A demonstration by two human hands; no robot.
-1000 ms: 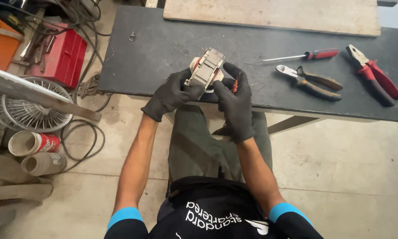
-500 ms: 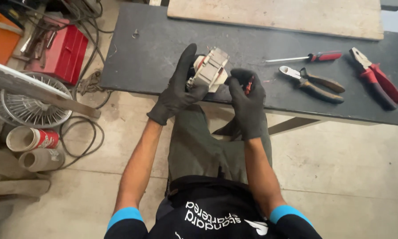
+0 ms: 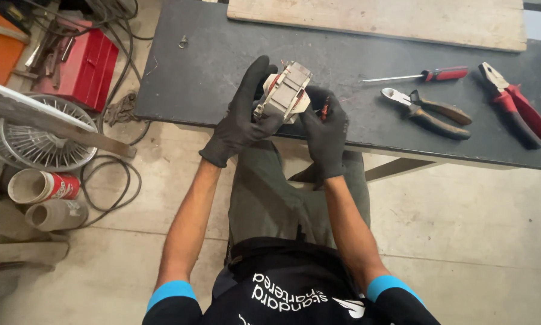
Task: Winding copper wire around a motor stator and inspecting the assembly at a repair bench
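At frame centre, gloved left hand (image 3: 241,120) and right hand (image 3: 326,133) both clasp a small motor stator (image 3: 284,94), possibly still wired; screwdriver (image 3: 424,76) and pliers (image 3: 428,112) lie unused at upper right.

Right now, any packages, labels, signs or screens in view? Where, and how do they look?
Red-and-white labelled cylindrical can: on the floor at left, lying on its side, open end showing.
White printed lettering on the black shirt: bottom centre, on the person's chest.
No signs or screens.
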